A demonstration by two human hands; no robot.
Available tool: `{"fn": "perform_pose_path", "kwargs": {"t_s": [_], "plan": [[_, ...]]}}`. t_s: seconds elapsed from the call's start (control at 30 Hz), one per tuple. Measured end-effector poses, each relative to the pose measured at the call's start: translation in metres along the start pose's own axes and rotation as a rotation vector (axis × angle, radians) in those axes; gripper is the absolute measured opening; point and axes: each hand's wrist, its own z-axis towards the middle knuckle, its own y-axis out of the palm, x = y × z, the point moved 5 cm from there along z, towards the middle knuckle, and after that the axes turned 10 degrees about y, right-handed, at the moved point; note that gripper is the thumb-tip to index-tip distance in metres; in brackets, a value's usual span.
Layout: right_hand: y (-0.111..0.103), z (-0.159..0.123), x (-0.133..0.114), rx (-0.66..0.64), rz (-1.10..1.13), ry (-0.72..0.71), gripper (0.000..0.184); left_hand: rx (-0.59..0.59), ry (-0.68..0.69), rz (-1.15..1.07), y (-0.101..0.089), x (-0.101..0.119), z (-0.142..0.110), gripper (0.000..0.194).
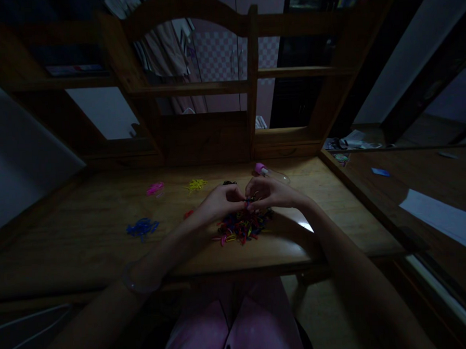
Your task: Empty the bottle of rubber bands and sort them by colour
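Note:
Over a mixed pile of small coloured rubber bands [243, 228], my left hand [221, 200] and my right hand [275, 193] meet fingertip to fingertip. Both are closed in a pinch on a few dark bands [250, 199], too small and dim to count. Separate little heaps lie around them: blue bands [142, 227] and pink bands [155, 188] to the left, yellow bands [195, 185] farther back. Red bands [189, 214] show beside my left wrist, and black bands [229, 182] peek out behind my left hand, partly hidden.
Behind my right hand lies a clear bottle [278, 177] with a pink cap. A wooden shelf frame [205, 87] rises at the desk's back. On the right, a lower wooden surface [375, 198] holds white paper [446, 218] and a blue card [380, 172].

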Motion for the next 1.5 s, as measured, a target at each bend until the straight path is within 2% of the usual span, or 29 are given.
{"fn": "perform_pose_path", "kwargs": {"t_s": [0.23, 0.4, 0.5, 0.63, 0.87, 1.03, 1.27, 1.5], "plan": [[-0.001, 0.002, 0.004, -0.053, 0.080, 0.021, 0.028, 0.015, -0.032, -0.022, -0.002, -0.003, -0.006, 0.028], [-0.009, 0.000, 0.004, -0.014, 0.123, 0.038, 0.026, -0.049, -0.085, -0.049, -0.005, 0.000, -0.014, 0.024], [-0.012, -0.002, 0.003, 0.001, 0.134, 0.056, 0.024, -0.044, -0.120, -0.071, -0.008, 0.003, -0.018, 0.022], [-0.008, -0.002, 0.008, -0.064, 0.119, 0.100, 0.021, -0.042, -0.126, -0.053, -0.011, 0.005, -0.019, 0.021], [0.002, 0.000, 0.010, -0.181, 0.175, 0.096, 0.038, -0.083, -0.092, 0.011, -0.012, 0.003, -0.014, 0.026], [0.005, 0.001, 0.009, -0.173, 0.170, 0.063, 0.025, -0.091, -0.119, 0.030, -0.011, 0.002, -0.012, 0.030], [0.002, 0.003, 0.009, -0.136, 0.156, 0.050, 0.025, -0.116, -0.186, 0.009, -0.010, 0.007, -0.015, 0.032], [0.004, 0.001, 0.006, -0.160, 0.133, 0.055, 0.025, -0.138, -0.183, 0.028, -0.010, 0.013, -0.017, 0.029]]}}
